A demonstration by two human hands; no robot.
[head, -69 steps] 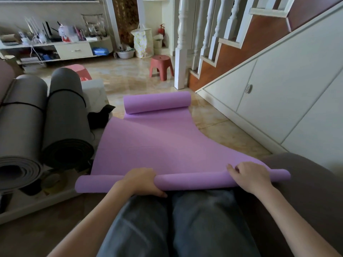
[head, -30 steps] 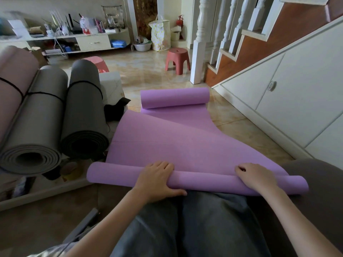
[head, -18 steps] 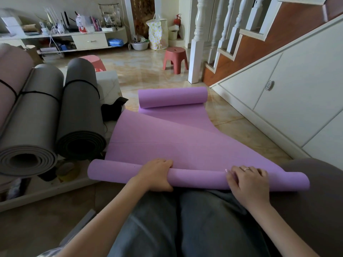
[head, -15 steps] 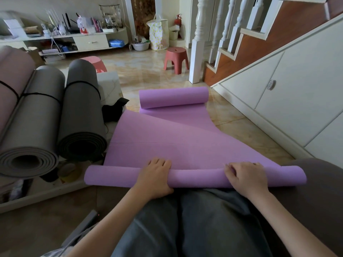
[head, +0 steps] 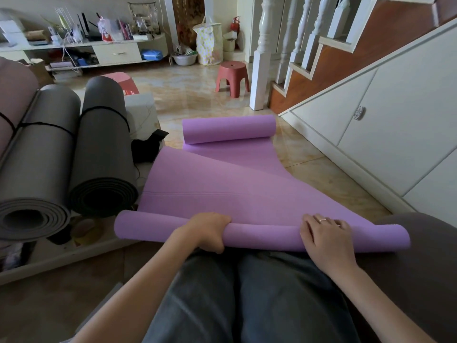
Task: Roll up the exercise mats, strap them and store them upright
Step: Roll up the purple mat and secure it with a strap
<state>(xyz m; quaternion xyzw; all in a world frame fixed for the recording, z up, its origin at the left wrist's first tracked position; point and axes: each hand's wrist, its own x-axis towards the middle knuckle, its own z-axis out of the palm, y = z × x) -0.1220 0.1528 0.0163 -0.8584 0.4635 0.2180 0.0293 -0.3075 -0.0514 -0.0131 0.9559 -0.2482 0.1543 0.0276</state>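
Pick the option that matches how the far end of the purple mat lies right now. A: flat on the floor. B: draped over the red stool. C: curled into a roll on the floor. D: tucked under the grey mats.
C: the far end of the purple mat sits curled into its own roll on the tiled floor, short of the red stool.

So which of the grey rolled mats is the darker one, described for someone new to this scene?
Start at the purple mat spread on the floor. At its left edge lies a row of rolled mats; the darker grey mat is the nearest to the purple one. A single black strap circles it, and its spiral end is almost black.
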